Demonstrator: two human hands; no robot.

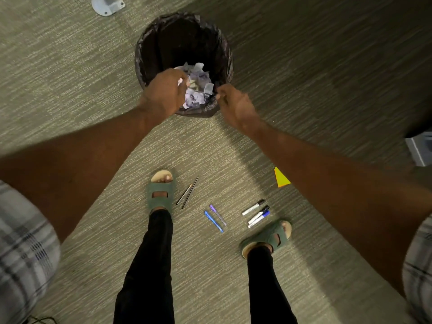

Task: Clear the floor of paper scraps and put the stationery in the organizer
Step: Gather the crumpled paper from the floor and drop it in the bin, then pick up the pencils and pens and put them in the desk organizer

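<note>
A black-lined waste bin (149, 50) stands on the carpet and holds several crumpled paper scraps (198, 90). My left hand (164, 92) hovers over the bin's near rim, curled around a small white paper scrap (180, 81). My right hand (236, 106) is at the bin's right rim, fingers curled with nothing visible in them. Between my feet on the floor lie two pencils (188, 192), a blue pen (214, 221), a purple pen (217, 215) and three markers (256, 213). A yellow-orange paper piece (281, 177) lies partly under my right forearm.
A grey metal furniture foot (106, 5) is bolted at the top left. A grey box-like object (420, 148) sits at the right edge. My sandalled feet (160, 192) stand beside the stationery. Carpet stretches all around.
</note>
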